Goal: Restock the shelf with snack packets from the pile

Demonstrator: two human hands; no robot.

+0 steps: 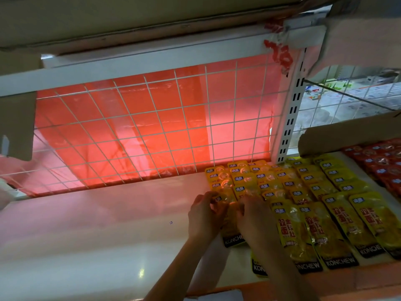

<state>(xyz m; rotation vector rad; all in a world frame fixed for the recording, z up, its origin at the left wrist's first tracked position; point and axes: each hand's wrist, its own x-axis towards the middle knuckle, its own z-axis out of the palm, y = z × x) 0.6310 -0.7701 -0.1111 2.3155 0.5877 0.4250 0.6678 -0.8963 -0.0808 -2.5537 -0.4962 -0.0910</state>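
Left hand [206, 217] and right hand [253, 220] are pinching the upper end of one yellow snack packet [231, 235], which is lying under their fingers on the white shelf [108, 224].

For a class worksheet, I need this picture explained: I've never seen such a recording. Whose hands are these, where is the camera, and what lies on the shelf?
No machine here: a person's bare hands, filmed by a wide-angle camera worn on the head, looking down. The left hand and right hand pinch one packet at the left end of rows of yellow packets on a white shelf. Further right lie red packets, by a cardboard box. Behind stands a wire grid.
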